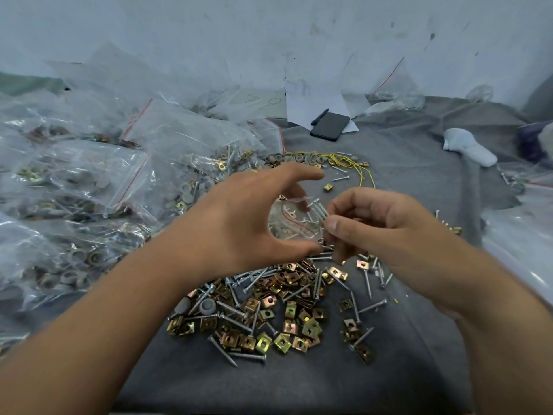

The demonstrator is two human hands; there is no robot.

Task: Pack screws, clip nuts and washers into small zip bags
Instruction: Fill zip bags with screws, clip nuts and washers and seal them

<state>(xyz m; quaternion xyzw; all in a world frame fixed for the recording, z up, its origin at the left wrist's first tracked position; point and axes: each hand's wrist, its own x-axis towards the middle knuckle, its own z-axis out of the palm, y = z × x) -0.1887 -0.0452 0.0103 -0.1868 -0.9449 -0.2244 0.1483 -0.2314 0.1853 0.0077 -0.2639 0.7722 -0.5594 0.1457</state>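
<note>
Above the grey cloth (404, 163), between the two hands, hangs a small clear zip bag (291, 220) with a red line near its mouth. The left hand (239, 223) curves round it, thumb low and fingers arched over the far side; how firmly it holds the bag I cannot tell, since the plastic is see-through and blurred. The right hand (380, 226) pinches a small bundle of screws (318, 212) between thumb and fingers. Their long axis runs slantwise, the free ends pointing up and left toward the bag's mouth, the other ends hidden in the fingers.

Just beneath the hands lies a loose heap of brass-coloured clip nuts (287, 313) mixed with more screws lying every which way. Grey washers (299, 158) sit in a row farther back, beside a tangle of yellow wire (350, 163). To the left, filled bags (98, 163) are piled against one another. At the back, a dark phone (330, 126) with a pen (319, 116) beside it rests on white paper (317, 97), near the wall.
</note>
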